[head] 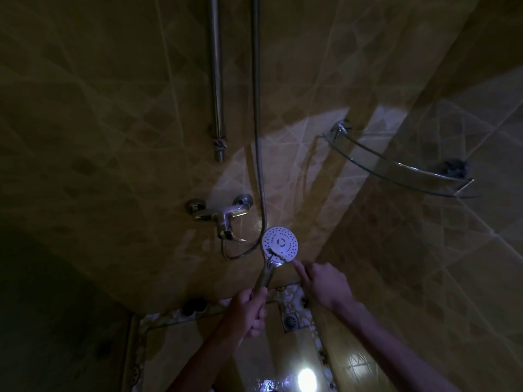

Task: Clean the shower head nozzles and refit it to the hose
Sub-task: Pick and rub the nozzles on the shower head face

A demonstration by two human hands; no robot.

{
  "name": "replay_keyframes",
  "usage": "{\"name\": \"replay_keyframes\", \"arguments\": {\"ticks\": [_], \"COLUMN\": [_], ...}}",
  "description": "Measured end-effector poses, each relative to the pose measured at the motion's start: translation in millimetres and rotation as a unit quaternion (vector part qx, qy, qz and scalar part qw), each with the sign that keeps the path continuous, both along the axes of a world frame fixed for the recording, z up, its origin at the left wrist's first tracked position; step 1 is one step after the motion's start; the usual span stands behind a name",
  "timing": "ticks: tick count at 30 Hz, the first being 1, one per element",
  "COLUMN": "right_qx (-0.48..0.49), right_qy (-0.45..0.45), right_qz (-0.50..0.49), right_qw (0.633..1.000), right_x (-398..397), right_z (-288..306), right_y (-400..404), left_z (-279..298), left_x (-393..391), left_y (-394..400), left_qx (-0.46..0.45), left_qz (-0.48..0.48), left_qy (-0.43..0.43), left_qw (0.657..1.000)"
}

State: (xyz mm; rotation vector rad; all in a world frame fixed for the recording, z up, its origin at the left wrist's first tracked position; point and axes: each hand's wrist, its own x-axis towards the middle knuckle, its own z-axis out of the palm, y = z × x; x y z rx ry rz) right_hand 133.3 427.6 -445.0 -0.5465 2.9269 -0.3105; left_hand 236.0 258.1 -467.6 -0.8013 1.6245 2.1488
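The round white shower head (280, 241) faces me, its nozzle holes lit against the dark tiled wall. My left hand (250, 312) is wrapped around its chrome handle from below, and the handle's lower end is hidden in that fist. My right hand (322, 284) is just right of the handle, index finger stretched out to the lower right rim of the nozzle face, other fingers curled. It is too dark to tell whether it holds anything. The metal hose (256, 108) loops from under the mixer tap (223, 216) and runs up the wall out of view.
A vertical chrome rail (217, 80) hangs left of the hose. A glass corner shelf (396, 168) juts out at the right. Below my hands lies the shower floor with a square drain (290, 321) and a bright light reflection (307, 377). The room is very dim.
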Motion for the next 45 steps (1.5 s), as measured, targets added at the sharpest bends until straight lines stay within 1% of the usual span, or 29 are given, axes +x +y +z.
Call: {"name": "replay_keyframes", "arguments": {"ticks": [4,7,10,13,14,16,19,20,21,23,25,27,30,32,35,37,41,45], "right_qx": [-0.025,-0.074,-0.133,-0.166,-0.167,-0.153,-0.111,-0.092,-0.083,-0.096,-0.081,-0.029,0.01,0.008,0.011,0.01,-0.029,-0.019], "right_qy": [-0.035,-0.009,0.065,0.189,0.218,0.244,0.278,0.279,0.26,0.201,0.184,0.184,0.145,0.119,0.104,0.102,0.102,0.106], "right_qz": [-0.017,-0.048,-0.061,-0.04,-0.03,-0.022,-0.023,-0.022,-0.031,-0.061,-0.068,-0.064,-0.087,-0.106,-0.119,-0.114,-0.097,-0.1], "right_qw": [0.999,0.996,0.987,0.967,0.961,0.957,0.954,0.956,0.961,0.973,0.977,0.98,0.985,0.987,0.987,0.988,0.99,0.989], "right_x": [-9,-28,-51,-70,-75,-87,-118,-131,-144,-165,-184,-198,-214,-218,-217,-215,-213,-214], "right_z": [11,38,87,147,166,199,222,224,226,229,229,228,223,216,210,208,200,192], "right_y": [6,17,35,58,66,80,96,99,101,105,109,111,114,114,114,115,118,115], "left_z": [-4,-4,-4,-3,-3,-2,1,3,5,8,11,12,14,14,13,12,9,11], "left_x": [-1,-9,-17,-22,-23,-26,-27,-28,-28,-30,-32,-34,-36,-37,-38,-38,-37,-38], "left_y": [4,7,7,8,8,9,11,12,12,14,14,13,13,13,13,12,11,11], "left_qx": [0.022,0.035,0.053,0.062,0.065,0.068,0.06,0.06,0.06,0.059,0.057,0.058,0.057,0.06,0.065,0.063,0.061,0.08], "left_qz": [0.002,0.011,0.018,0.019,0.019,0.011,0.004,0.004,0.003,0.003,0.004,0.008,0.011,0.013,0.015,0.012,0.009,0.019], "left_qy": [-0.003,0.001,0.01,0.007,0.004,0.004,0.01,0.011,0.013,0.017,0.019,0.017,0.015,0.014,0.012,0.011,0.012,0.01], "left_qw": [1.0,0.999,0.998,0.998,0.998,0.998,0.998,0.998,0.998,0.998,0.998,0.998,0.998,0.998,0.998,0.998,0.998,0.997]}}
